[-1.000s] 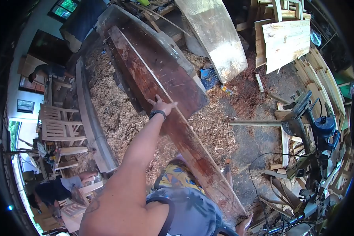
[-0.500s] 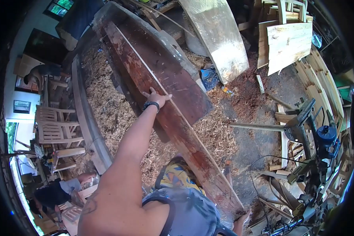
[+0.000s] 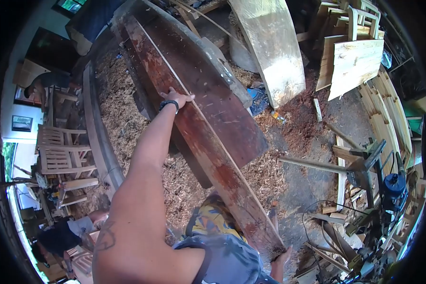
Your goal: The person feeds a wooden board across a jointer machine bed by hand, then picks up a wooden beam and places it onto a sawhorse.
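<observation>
Nearest, the wearer's grey-blue sleeveless top (image 3: 222, 260) and patterned yellow shorts (image 3: 215, 220). Right hand (image 3: 282, 258) at the near end corner of a long reddish-brown plank (image 3: 215, 146), touching it; how far the fingers are closed, cannot tell. Plank runs aslant from the wearer's right side up and away to the left, paint worn in patches. Left arm stretched out; left hand (image 3: 176, 98), dark band at the wrist, palm down farther along the plank, fingers spread, thumb at its right edge, not gripped around it. Plank's far part lies over a wide dark panel (image 3: 232, 123). Wood shavings (image 3: 265, 177) cover the floor about. Right: machine with a blue motor (image 3: 394, 185). Left: a bending co-worker (image 3: 59, 236), slatted wooden chair (image 3: 65, 158) beyond. Farther off, a pale curved sheet (image 3: 275, 57) and, to its right, light boards (image 3: 357, 66).
</observation>
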Tool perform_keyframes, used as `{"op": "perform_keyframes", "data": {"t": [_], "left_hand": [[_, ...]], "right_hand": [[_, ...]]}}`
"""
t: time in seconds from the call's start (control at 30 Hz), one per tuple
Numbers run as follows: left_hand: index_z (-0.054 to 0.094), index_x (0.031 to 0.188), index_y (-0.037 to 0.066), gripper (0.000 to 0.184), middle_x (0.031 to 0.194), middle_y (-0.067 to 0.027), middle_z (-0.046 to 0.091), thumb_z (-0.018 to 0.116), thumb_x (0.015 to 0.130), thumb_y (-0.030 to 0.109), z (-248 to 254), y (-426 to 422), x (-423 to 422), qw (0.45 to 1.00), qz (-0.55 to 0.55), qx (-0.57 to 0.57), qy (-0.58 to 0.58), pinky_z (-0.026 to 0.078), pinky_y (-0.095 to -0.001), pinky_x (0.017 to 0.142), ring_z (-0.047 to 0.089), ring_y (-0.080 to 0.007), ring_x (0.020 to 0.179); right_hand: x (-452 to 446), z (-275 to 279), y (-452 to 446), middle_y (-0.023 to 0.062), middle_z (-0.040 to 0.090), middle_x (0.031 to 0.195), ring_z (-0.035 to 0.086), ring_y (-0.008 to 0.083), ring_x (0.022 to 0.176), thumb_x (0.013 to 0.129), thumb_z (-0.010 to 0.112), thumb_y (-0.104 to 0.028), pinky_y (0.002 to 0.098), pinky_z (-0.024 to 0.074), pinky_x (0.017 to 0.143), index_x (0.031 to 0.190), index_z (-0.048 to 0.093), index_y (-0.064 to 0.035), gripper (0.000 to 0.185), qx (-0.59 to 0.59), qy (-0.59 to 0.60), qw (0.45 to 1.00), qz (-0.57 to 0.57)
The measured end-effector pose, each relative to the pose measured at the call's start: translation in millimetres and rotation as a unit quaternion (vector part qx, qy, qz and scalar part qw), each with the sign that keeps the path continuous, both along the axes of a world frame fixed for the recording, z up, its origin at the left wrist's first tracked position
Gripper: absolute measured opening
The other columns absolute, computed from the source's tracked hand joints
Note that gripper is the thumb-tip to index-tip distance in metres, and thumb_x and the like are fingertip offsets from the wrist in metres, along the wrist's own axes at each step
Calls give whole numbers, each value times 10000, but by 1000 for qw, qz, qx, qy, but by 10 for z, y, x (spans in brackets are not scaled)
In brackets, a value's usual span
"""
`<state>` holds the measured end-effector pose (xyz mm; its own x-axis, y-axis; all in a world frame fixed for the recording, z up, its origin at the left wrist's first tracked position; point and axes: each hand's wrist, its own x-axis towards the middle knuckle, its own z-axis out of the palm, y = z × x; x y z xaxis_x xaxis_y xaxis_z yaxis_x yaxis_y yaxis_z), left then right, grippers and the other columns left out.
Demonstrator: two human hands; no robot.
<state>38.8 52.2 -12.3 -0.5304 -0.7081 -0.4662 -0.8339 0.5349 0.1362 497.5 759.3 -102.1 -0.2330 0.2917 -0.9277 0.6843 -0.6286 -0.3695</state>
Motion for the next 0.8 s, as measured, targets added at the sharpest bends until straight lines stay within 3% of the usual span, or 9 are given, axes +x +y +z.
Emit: {"op": "perform_keyframes", "data": {"t": [0.1, 0.17, 0.3, 0.37, 0.43, 0.57, 0.67, 0.7, 0.8], "left_hand": [[103, 1600, 22, 1320, 1663, -221, 115, 744, 698, 741, 83, -433, -283, 999, -35, -31, -13, 135, -463, 1262, 4, -447, 1533], [104, 1602, 27, 1317, 1666, -205, 117, 741, 698, 743, 37, -896, -582, 998, -42, -44, -22, 132, -461, 1262, 9, -444, 1534], [116, 1606, 54, 1251, 1685, -137, 88, 715, 736, 725, -37, -1643, -1031, 999, -4, -38, -8, 116, -458, 1264, 9, -419, 1541], [154, 1606, 67, 1204, 1689, -122, 80, 713, 752, 706, -150, -1856, -1118, 999, -7, -41, -7, 119, -462, 1264, -3, -411, 1543], [252, 1593, 98, 1071, 1696, -93, 59, 728, 783, 612, 107, -1626, -1087, 999, 6, -32, 1, 129, -473, 1262, -53, -394, 1546], [315, 1578, 119, 979, 1702, -58, 29, 726, 784, 517, 106, -1439, -983, 996, 53, -12, 65, 131, -482, 1262, -105, -389, 1541], [244, 1600, 117, 1033, 1700, -92, 34, 725, 787, 536, -36, -1424, -919, 999, 22, -27, 38, 161, -478, 1254, -84, -381, 1547], [134, 1619, 113, 1108, 1690, -162, 19, 720, 791, 558, -98, -1312, -824, 992, 94, -19, 77, 193, -508, 1237, -51, -370, 1554], [60, 1624, 116, 1152, 1676, -225, 0, 715, 795, 576, -53, -891, -526, 995, 67, -12, 67, 211, -556, 1216, -21, -364, 1558]], "right_hand": [[-153, -131, -365, 200, 582, 1336, 588, 374, 1189, 969, 442, -665, 485, 472, 1016, 1396, 481, 28, 815, -16, 27, 999, 3], [-380, -188, -782, 190, 578, 1368, 571, 391, 1225, 949, 406, -717, 502, 457, 1054, 1429, 479, 3, 868, -16, 71, 994, 81], [-950, 191, -1667, 174, 527, 1451, 505, 371, 1318, 989, 330, -702, 485, 399, 1115, 1506, 423, -90, 807, -62, 102, 982, 150], [-994, 103, -1782, 176, 527, 1451, 505, 377, 1318, 989, 330, -700, 486, 397, 1117, 1503, 425, -85, 807, -61, 85, 985, 135], [-1047, 72, -1817, 180, 524, 1455, 505, 391, 1317, 983, 340, -701, 488, 394, 1119, 1498, 431, -78, 813, -66, 79, 987, 124], [-1021, 34, -1778, 183, 537, 1441, 522, 388, 1302, 971, 356, -713, 494, 410, 1104, 1498, 431, -77, 829, -39, 80, 991, 104], [-949, 12, -1683, 198, 557, 1414, 554, 393, 1261, 970, 369, -698, 498, 440, 1073, 1490, 442, -67, 821, -73, 100, 990, 64], [-902, 28, -1616, 204, 577, 1379, 575, 395, 1227, 968, 383, -685, 502, 457, 1052, 1457, 470, -45, 811, -39, 97, 993, 59], [-668, -136, -1191, 207, 613, 1305, 615, 394, 1155, 960, 414, -660, 510, 486, 1012, 1380, 521, -3, 788, -24, 83, 996, 9]]}}
